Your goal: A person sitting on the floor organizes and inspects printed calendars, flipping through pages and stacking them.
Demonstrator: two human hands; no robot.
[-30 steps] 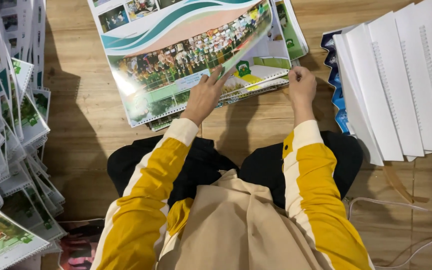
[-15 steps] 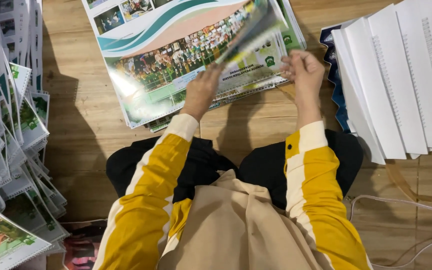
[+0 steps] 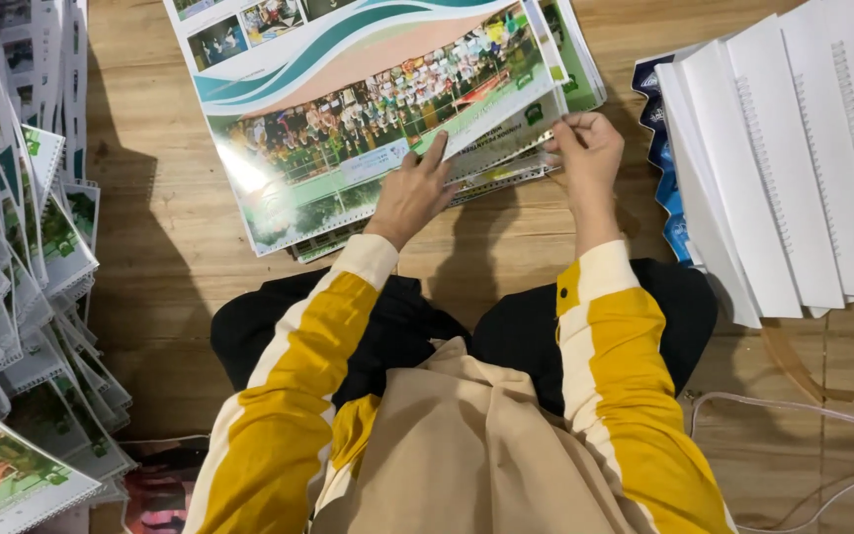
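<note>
Wooden floor (image 3: 160, 297), person seated w/ printed sheets all around. Left hand (image 3: 415, 193) lies flat on the top colour sheet (image 3: 368, 109) of the pile in front, fingers spread, pressing not gripping. Right hand (image 3: 585, 153) pinches the sheet's lower right corner. Risk, as I judge it: glossy sheets could slide out of line, or the pinched corner crease or lift two at once. Counts: 2 hands, 1 front pile, 1 fanned white stack (image 3: 793, 158) at right, 1 fanned row of printed booklets (image 3: 22, 257) at left; sheets per pile can't be counted.

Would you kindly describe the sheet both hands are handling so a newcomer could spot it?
On the wooden floor, find the central stack of prints. Its glossy top sheet shows a crowd photo beneath teal waves, with left hand pressing it and right hand pinching its corner.
</note>
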